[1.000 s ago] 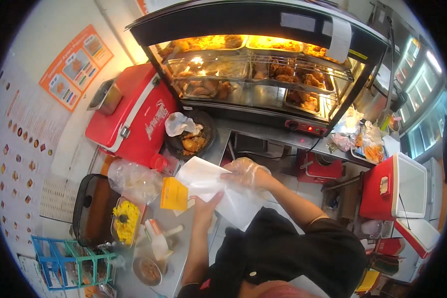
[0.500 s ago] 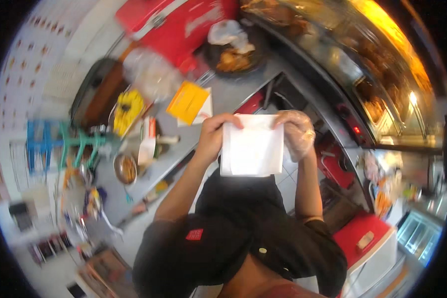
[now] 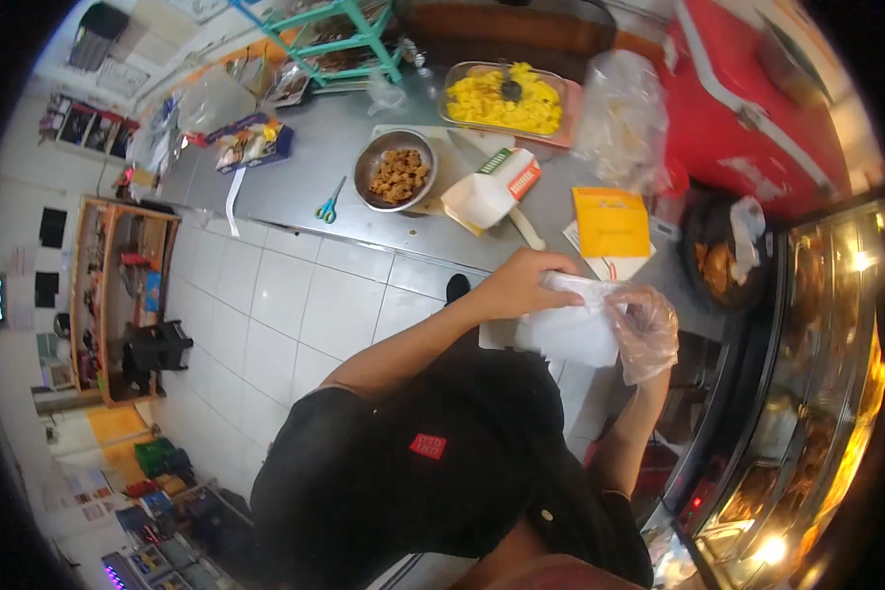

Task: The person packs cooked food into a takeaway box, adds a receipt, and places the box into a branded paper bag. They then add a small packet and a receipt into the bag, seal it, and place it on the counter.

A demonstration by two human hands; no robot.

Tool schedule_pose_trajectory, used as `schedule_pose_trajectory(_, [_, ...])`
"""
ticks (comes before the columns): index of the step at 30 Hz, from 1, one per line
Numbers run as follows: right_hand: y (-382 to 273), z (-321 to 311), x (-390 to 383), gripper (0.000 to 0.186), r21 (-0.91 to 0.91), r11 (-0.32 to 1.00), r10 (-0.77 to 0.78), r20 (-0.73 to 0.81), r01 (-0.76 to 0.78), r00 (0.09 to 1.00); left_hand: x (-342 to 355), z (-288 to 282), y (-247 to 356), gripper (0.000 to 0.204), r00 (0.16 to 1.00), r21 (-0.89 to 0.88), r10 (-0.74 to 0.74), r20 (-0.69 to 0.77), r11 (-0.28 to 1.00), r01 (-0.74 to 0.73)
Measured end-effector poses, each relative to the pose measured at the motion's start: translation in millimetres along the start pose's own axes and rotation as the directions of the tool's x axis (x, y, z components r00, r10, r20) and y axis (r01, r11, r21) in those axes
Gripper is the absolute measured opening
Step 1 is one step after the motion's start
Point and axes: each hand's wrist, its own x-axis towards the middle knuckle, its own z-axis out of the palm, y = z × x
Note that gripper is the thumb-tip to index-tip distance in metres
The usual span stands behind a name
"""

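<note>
Two hands (image 3: 527, 283) on white paper (image 3: 572, 334)

The paper (image 3: 570, 336) is white, the packet (image 3: 610, 221) yellow, the cooler box (image 3: 718, 143) red

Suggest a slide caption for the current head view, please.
Left hand and plastic-gloved right hand hold white paper beside a metal counter bearing scissors and a bowl.
</note>
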Motion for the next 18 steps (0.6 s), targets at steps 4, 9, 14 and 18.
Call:
schedule_pose_trajectory(4, [33, 76, 55, 0.015, 0.029, 0.989, 0.146, 0.025, -0.147, 0.989, -23, -67, -57, 0.03, 0.942, -0.201, -0.243, -0.233, 0.959, 0.197])
schedule_pose_trajectory(9, [93, 188, 99, 0.015, 0.139, 0.963, 0.241, -0.062, -0.231, 0.969, -4, -147, -117, 0.039, 0.83, 0.028, -0.093, -0.551, 0.991, 0.13])
schedule_pose_trajectory(14, [127, 237, 109, 0.018, -0.173, 0.875, 0.42, -0.188, -0.451, 0.888, 30, -187, -159, 0.062, 0.923, 0.34, 0.045, -0.383, 0.935, 0.096])
schedule_pose_trajectory(18, [143, 245, 101, 0.021, -0.481, 0.814, 0.28, -0.168, -0.327, 0.945, 26, -187, -196, 0.043, 0.992, 0.429, -0.046, -0.118, 0.899, 0.093])
